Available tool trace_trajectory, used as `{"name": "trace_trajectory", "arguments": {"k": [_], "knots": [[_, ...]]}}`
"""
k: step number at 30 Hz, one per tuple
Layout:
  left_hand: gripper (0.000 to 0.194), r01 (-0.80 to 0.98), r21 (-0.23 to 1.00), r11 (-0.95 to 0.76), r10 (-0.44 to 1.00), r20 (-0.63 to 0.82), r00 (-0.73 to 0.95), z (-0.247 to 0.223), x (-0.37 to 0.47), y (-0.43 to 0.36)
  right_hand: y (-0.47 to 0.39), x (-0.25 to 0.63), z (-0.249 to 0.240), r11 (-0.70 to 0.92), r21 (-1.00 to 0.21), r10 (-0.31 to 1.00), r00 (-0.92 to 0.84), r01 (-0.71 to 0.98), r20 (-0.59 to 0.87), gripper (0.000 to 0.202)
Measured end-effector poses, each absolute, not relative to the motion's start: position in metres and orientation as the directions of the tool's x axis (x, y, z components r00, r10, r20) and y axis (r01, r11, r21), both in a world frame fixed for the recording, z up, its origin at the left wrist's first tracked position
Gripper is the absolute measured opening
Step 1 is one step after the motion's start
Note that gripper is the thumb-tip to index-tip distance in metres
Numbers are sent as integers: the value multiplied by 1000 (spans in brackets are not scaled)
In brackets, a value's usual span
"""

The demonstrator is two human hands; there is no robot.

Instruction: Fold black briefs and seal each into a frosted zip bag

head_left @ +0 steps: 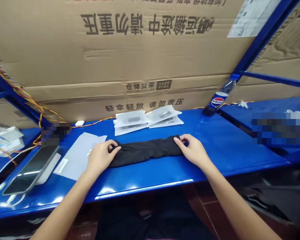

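A clear plastic, blue-labelled bottle (218,100) stands before brown printed cardboard (150,66); red-and-yellow wires (26,95) run near a slim dark-screened device (31,170).

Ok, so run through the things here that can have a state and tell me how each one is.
Black cloth: laid out in a long strip, wrinkled
Left hand: pinching the cloth's left end
Right hand: pinching its right end
Small frosted bags: overlapping, dark items inside
Large frosted bag: lying flat
Smartphone: face up, screen dark
Pepsi bottle: standing, partly filled with dark liquid
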State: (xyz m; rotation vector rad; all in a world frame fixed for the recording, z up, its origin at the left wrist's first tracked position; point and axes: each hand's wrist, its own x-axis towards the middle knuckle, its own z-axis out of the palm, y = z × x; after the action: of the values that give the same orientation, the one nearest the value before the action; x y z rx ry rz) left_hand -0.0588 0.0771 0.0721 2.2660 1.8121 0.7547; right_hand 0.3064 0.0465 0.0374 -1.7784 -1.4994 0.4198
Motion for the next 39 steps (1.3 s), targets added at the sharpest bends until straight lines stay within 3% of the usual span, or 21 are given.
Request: {"name": "trace_trajectory", "arguments": {"k": [5, 8, 11, 14, 17, 20, 23, 26, 27, 29, 32, 35, 39], "knots": [[22, 834, 292, -467, 788, 566, 243, 63, -55, 44, 48, 296, 37, -107, -679, 961, 250, 726, 115, 48], [16, 755, 218, -619, 641, 696, 324, 54, -48, 22, 48, 299, 39, -97, -660, 987, 156, 745, 31, 36], [13, 722, 170, -670, 582, 725, 369, 47, -44, 11, 51, 314, 44, -82, -788, 988, 153, 610, 15, 32], [12, 686, 179, -705, 576, 708, 408, 47, -44, 8, 52, 334, 56, -166, -862, 953, 303, 479, -16, 36], [14, 632, 218, -744, 589, 661, 465, 49, -44, 8, 49, 337, 74, -219, -747, 874, 466, 628, 136, 40], [15, 606, 240, -758, 595, 634, 493, 52, -44, 7, 39, 306, 86, -187, -605, 795, 481, 774, 369, 37], [16, 584, 260, -769, 594, 627, 504, 54, -44, 7, 25, 256, 81, 6, -542, 803, 319, 840, 503, 42], [17, 570, 291, -768, 599, 641, 481, 54, -44, 6, 13, 222, 61, 236, -611, 896, 75, 756, 438, 47], [17, 566, 300, -768, 600, 648, 469, 54, -44, 6, 10, 218, 53, 250, -639, 894, 79, 728, 440, 47], [17, 557, 309, -771, 594, 664, 454, 54, -44, 7, 6, 220, 39, 167, -663, 839, 248, 730, 485, 48], [17, 550, 299, -780, 583, 668, 463, 54, -43, 7, 9, 233, 26, -83, -608, 728, 464, 790, 504, 56], [18, 550, 289, -784, 582, 651, 487, 55, -41, 7, 17, 245, 23, -194, -533, 814, 438, 824, 382, 53], [19, 531, 283, -799, 557, 680, 477, 57, -40, 4, 27, 260, 31, -186, -713, 876, 443, 676, 191, 42]]}}
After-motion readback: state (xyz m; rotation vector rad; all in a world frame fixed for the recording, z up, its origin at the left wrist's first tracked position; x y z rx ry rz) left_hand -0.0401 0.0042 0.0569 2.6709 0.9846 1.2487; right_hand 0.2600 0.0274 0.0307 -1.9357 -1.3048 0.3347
